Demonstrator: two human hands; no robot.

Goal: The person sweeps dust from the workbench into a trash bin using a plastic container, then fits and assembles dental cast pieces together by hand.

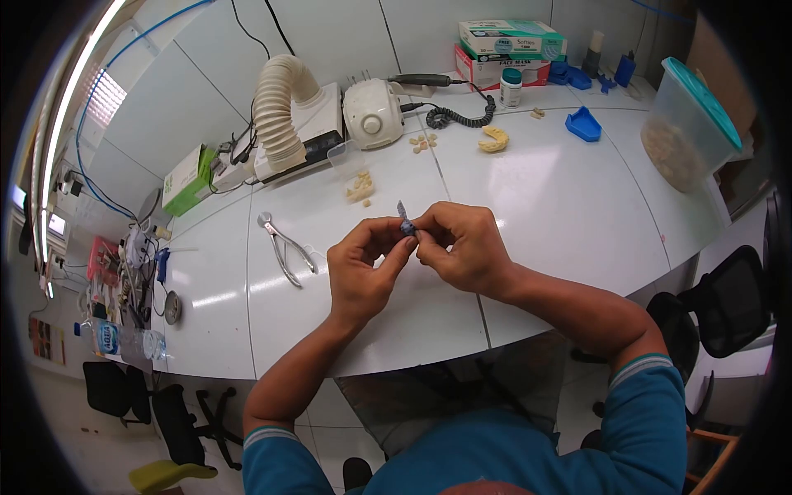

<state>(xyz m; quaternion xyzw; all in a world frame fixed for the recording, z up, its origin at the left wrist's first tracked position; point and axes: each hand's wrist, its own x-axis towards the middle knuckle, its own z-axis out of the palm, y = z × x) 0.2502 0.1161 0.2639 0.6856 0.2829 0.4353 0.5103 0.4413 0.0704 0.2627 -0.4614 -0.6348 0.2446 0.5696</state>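
A small grey-blue piece (407,226) with a thin, pale tip pointing up is pinched between the fingertips of both hands above the white table. My left hand (363,268) grips it from the left, its thumb and fingers closed. From the right, my right hand (464,247) holds the same piece, fingers curled and thumb pressed in. The fingertips hide much of the piece. Metal pliers (285,249) lie to the left of my left hand with their handles apart. Beyond the hands stands a clear cup (351,165) with small yellowish pieces at its mouth.
Behind are a white control box (373,114), a ribbed hose (276,107) and a handpiece (425,80). A yellow dental model (493,139), a blue tray (583,124), a white bottle (511,88) and mask boxes (511,40) stand back right. A lidded tub (685,132) is far right.
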